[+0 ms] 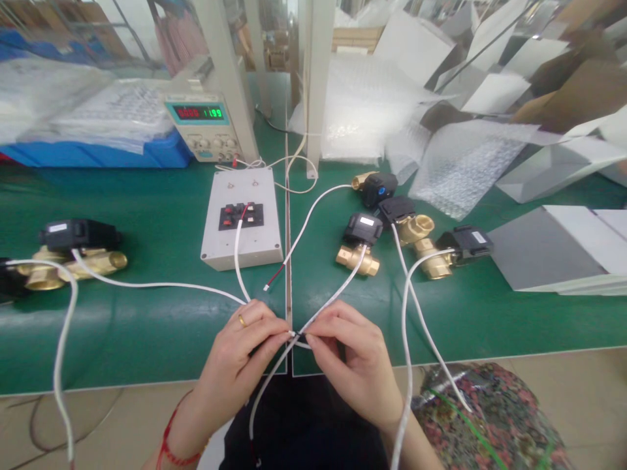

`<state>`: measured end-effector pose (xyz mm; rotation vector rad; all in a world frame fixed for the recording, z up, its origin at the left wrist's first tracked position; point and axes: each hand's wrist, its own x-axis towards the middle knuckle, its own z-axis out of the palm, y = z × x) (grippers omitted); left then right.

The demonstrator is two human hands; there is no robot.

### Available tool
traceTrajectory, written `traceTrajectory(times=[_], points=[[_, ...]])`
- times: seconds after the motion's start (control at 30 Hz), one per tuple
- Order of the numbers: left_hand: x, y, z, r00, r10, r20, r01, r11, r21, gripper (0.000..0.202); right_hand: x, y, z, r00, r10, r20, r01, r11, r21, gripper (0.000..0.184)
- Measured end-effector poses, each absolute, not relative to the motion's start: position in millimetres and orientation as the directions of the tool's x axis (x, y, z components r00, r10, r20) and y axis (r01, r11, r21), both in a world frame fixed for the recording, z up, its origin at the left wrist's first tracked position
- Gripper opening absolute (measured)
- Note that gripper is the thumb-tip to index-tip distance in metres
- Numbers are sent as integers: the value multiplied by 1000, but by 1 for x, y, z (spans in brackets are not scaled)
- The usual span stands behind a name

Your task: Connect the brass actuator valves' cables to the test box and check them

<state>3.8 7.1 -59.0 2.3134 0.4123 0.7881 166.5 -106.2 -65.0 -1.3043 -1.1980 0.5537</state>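
Note:
My left hand (249,349), with a ring and a red cord bracelet, is closed in a pinch near the table's front edge. A small white connector tip (292,334) shows at its fingertips. My right hand (350,352) pinches the dark wire end (302,334) of a white cable just across from it; whether the two ends touch I cannot tell. Another white cable (274,372) crosses beneath the fingertips and hangs over the edge; it leads up toward the brass motorized valve (361,245). The grey test box's cable (238,261) runs down behind my left hand.
Grey test box (240,245) stands ahead, with a lit power supply (203,127) behind. More brass valves with black actuators lie left (81,241) and right (434,254). Bubble wrap (465,166) and white boxes (563,248) crowd the right. Loose cables hang over the front edge.

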Motion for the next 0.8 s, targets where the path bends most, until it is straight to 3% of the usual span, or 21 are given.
traceTrajectory(times=[0.3,0.8], points=[[4,10,-59,780,477,406,77,-715,694,16,163,-106,-65,306,842,444,434,291,-852,22],[5,11,-57,774,495,396,78,-694,715,16,161,-106,-67,318,844,431,396,295,-869,22]])
